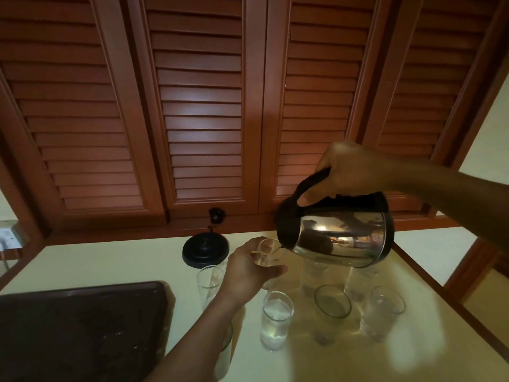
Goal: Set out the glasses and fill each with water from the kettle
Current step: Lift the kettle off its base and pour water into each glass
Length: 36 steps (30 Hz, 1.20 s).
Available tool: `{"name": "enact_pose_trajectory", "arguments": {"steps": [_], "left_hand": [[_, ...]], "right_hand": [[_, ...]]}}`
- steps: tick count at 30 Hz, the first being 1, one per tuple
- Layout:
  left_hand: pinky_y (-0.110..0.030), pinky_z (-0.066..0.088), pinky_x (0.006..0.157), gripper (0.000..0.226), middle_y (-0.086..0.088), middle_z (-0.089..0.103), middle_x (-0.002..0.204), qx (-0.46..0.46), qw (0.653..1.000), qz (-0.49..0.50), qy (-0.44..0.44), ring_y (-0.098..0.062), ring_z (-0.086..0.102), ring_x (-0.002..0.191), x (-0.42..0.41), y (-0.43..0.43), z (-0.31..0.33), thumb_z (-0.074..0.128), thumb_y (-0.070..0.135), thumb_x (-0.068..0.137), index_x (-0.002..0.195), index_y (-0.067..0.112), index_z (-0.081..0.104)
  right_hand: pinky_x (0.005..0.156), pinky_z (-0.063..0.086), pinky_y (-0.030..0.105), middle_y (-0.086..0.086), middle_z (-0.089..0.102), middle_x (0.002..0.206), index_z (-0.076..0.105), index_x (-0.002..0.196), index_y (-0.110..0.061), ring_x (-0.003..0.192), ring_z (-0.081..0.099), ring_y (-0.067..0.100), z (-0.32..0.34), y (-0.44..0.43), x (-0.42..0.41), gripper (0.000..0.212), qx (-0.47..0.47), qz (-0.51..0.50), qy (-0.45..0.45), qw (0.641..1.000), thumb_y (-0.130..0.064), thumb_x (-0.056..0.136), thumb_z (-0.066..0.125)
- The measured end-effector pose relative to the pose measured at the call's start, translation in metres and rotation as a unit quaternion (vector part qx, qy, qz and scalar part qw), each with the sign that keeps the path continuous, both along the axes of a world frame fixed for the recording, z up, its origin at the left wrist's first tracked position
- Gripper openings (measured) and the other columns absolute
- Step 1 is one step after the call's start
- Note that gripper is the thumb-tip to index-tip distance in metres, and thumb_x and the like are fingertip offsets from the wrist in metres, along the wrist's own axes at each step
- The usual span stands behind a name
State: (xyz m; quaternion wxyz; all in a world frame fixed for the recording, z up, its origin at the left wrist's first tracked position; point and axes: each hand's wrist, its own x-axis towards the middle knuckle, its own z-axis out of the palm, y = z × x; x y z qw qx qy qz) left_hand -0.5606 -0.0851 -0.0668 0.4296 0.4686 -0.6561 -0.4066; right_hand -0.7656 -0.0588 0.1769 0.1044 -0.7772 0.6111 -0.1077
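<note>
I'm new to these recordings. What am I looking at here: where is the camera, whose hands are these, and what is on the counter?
No machine here: a person wears one wide-angle camera on the head, looking down at their own hands. The right hand grips a steel kettle by its black handle, tilted with its spout at a glass that the left hand holds. On the pale counter stand the kettle's black base, a filled glass, other glasses and a dark tray. Wooden louvred doors stand behind.
</note>
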Motion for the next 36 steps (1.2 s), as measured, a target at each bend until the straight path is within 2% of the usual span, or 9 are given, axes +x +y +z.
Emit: {"name": "enact_pose_trajectory", "arguments": {"steps": [6, 9, 13, 17, 21, 25, 28, 31, 36], "left_hand": [[-0.03, 0.058, 0.092, 0.061, 0.014, 0.075, 0.106, -0.007, 1.0, 0.004, -0.012, -0.008, 0.07, 0.102, 0.0, -0.002, -0.004, 0.098, 0.034, 0.063, 0.118, 0.031, 0.071], [-0.029, 0.058, 0.093, 0.061, 0.012, 0.075, 0.109, -0.011, 1.0, 0.002, -0.02, -0.009, 0.07, 0.103, 0.0, -0.002, -0.004, 0.098, 0.032, 0.065, 0.12, 0.028, 0.071], [-0.034, 0.058, 0.095, 0.057, 0.013, 0.076, 0.107, -0.014, 1.0, -0.003, -0.024, -0.007, 0.07, 0.102, 0.001, -0.003, -0.006, 0.098, 0.032, 0.064, 0.115, 0.031, 0.072], [-0.036, 0.059, 0.095, 0.054, 0.013, 0.076, 0.105, -0.01, 1.0, -0.001, -0.027, -0.009, 0.071, 0.102, 0.002, -0.005, -0.007, 0.098, 0.03, 0.063, 0.11, 0.037, 0.07], [-0.025, 0.056, 0.092, 0.052, 0.018, 0.074, 0.102, -0.017, 0.999, -0.005, -0.033, -0.005, 0.069, 0.102, 0.001, -0.004, -0.006, 0.098, 0.027, 0.065, 0.098, 0.049, 0.063], [-0.025, 0.057, 0.091, 0.054, 0.018, 0.075, 0.101, -0.017, 0.999, -0.007, -0.03, -0.001, 0.07, 0.099, 0.002, -0.003, -0.007, 0.098, 0.027, 0.064, 0.1, 0.048, 0.064], [-0.028, 0.059, 0.091, 0.053, 0.015, 0.077, 0.101, -0.017, 1.0, -0.009, -0.023, -0.005, 0.072, 0.098, 0.002, -0.004, -0.008, 0.098, 0.026, 0.063, 0.099, 0.047, 0.066], [-0.028, 0.059, 0.09, 0.056, 0.014, 0.076, 0.102, -0.019, 1.0, -0.01, -0.019, -0.006, 0.072, 0.099, 0.002, -0.004, -0.01, 0.098, 0.024, 0.064, 0.104, 0.044, 0.066], [-0.022, 0.057, 0.088, 0.056, 0.017, 0.076, 0.101, -0.022, 0.999, -0.012, -0.021, -0.003, 0.071, 0.099, 0.002, -0.005, -0.009, 0.098, 0.024, 0.064, 0.105, 0.045, 0.066]], "right_hand": [[0.043, 0.05, 0.01, -0.017, 0.072, 0.052, 0.074, 0.075, -0.023, 0.043, 0.065, -0.001, 0.001, -0.001, 0.004, 0.042, 0.01, 0.004, 0.015, 1.0, -0.063, 0.075, 0.086], [0.049, 0.054, 0.016, -0.016, 0.074, 0.055, 0.076, 0.076, -0.024, 0.049, 0.069, 0.003, 0.001, 0.0, 0.007, 0.055, 0.009, 0.018, 0.02, 1.0, -0.077, 0.06, 0.076], [0.045, 0.052, 0.011, -0.015, 0.073, 0.053, 0.075, 0.073, -0.026, 0.05, 0.068, 0.004, 0.003, -0.001, 0.008, 0.035, -0.001, 0.022, 0.035, 0.999, -0.057, 0.081, 0.087], [0.048, 0.053, 0.012, -0.006, 0.08, 0.065, 0.076, 0.075, -0.025, 0.051, 0.069, 0.003, 0.004, -0.002, 0.01, 0.036, 0.002, 0.026, 0.049, 0.998, -0.059, 0.081, 0.086], [0.052, 0.055, 0.019, -0.003, 0.079, 0.063, 0.079, 0.076, -0.023, 0.055, 0.072, 0.009, 0.003, -0.003, 0.009, 0.047, 0.015, 0.015, 0.056, 0.998, -0.07, 0.072, 0.085], [0.054, 0.055, 0.022, 0.013, 0.083, 0.08, 0.082, 0.086, -0.014, 0.063, 0.075, 0.027, 0.004, -0.001, 0.013, 0.077, 0.037, 0.016, 0.054, 0.998, -0.083, 0.053, 0.074], [0.048, 0.051, 0.017, 0.012, 0.082, 0.078, 0.082, 0.087, -0.012, 0.059, 0.069, 0.018, 0.006, -0.002, 0.015, 0.067, 0.045, 0.008, 0.048, 0.998, -0.075, 0.062, 0.079], [0.042, 0.048, 0.013, -0.006, 0.072, 0.053, 0.076, 0.076, -0.021, 0.044, 0.062, 0.002, 0.006, -0.007, 0.014, 0.041, 0.048, -0.006, 0.057, 0.997, -0.06, 0.082, 0.086], [0.042, 0.045, 0.016, -0.012, 0.063, 0.042, 0.07, 0.072, -0.02, 0.033, 0.054, -0.002, 0.007, -0.011, 0.015, 0.037, 0.067, -0.016, 0.032, 0.997, -0.048, 0.092, 0.085]]}}
